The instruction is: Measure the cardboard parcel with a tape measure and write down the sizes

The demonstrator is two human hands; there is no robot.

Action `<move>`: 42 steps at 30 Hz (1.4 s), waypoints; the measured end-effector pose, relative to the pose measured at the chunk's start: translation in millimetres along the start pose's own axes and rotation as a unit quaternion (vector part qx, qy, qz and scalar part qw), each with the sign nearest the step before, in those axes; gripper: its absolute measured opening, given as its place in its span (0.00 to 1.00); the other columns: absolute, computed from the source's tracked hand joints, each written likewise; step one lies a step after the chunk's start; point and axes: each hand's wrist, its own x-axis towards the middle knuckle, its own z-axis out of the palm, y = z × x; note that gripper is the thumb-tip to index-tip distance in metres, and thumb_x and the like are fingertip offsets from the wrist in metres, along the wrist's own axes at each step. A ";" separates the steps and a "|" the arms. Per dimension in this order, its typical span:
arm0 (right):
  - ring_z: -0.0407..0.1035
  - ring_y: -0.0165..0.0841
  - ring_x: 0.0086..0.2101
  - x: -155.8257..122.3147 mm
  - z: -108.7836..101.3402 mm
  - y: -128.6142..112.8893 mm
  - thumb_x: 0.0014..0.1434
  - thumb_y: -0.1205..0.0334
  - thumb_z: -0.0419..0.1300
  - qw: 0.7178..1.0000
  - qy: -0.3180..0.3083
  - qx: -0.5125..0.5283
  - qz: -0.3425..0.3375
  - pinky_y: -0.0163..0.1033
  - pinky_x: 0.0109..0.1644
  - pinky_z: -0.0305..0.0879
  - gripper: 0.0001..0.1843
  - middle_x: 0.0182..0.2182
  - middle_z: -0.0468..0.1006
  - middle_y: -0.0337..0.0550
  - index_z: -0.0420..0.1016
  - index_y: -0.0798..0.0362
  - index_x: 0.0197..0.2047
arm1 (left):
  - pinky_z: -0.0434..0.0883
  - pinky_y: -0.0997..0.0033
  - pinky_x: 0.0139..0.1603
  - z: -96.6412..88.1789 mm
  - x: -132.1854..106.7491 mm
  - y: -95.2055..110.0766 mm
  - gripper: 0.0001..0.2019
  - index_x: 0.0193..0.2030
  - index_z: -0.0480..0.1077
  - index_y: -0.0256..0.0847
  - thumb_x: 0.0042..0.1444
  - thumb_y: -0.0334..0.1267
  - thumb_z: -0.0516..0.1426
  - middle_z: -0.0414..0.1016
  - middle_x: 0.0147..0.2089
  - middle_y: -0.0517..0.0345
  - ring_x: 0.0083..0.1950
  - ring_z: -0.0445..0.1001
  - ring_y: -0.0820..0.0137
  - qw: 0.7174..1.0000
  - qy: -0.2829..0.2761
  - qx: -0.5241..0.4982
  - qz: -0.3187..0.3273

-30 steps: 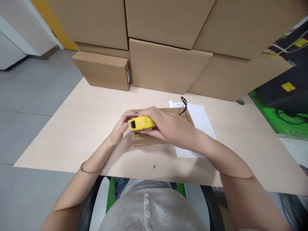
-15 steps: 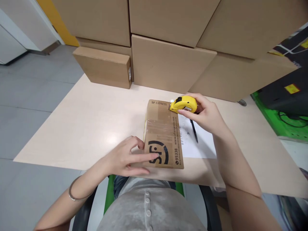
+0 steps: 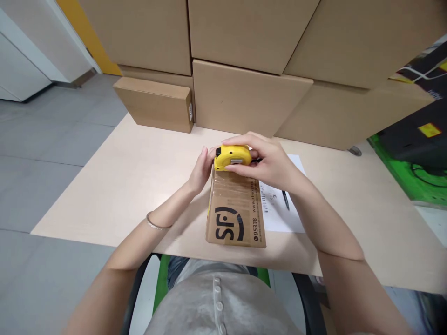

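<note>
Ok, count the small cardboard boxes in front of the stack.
2: a brown SF-printed cardboard box, a yellow tape measure near its far end, and a plain brown cardboard box further back, left. Others could be hidden.

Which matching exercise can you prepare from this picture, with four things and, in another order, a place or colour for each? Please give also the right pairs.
1. Tape measure
2. Black pen
3. Bracelet
4. SF box

A. On the white paper
B. Brown, with black print
C. Around the left forearm
D. In the right hand

Right pairs: 1-D, 2-A, 3-C, 4-B.
</note>
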 end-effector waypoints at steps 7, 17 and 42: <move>0.77 0.42 0.46 -0.4 -2.3 1.2 0.62 0.58 0.70 0.999 -0.015 -0.052 -0.010 0.48 0.52 0.73 0.21 0.49 0.85 0.45 0.82 0.42 0.59 | 0.67 0.48 0.70 -10.1 -2.9 -14.7 0.21 0.45 0.77 0.46 0.64 0.61 0.57 0.80 0.52 0.53 0.62 0.75 0.53 0.999 0.004 -0.020 0.034; 0.75 0.38 0.37 -74.2 -56.4 23.2 0.60 0.48 0.72 0.989 0.039 -0.070 0.125 0.43 0.34 0.70 0.22 0.48 0.83 0.46 0.83 0.42 0.57 | 0.63 0.41 0.74 -23.6 -9.1 -24.3 0.16 0.52 0.78 0.54 0.65 0.57 0.59 0.74 0.64 0.54 0.72 0.67 0.51 0.997 -0.054 0.046 0.035; 0.77 0.46 0.47 -28.3 -0.7 0.3 0.64 0.49 0.69 0.995 -0.007 -0.093 0.047 0.49 0.47 0.73 0.16 0.51 0.79 0.49 0.72 0.46 0.49 | 0.46 0.43 0.83 -38.6 -8.9 -2.7 0.28 0.69 0.73 0.56 0.69 0.63 0.52 0.70 0.75 0.55 0.81 0.56 0.51 0.981 -0.061 0.170 0.076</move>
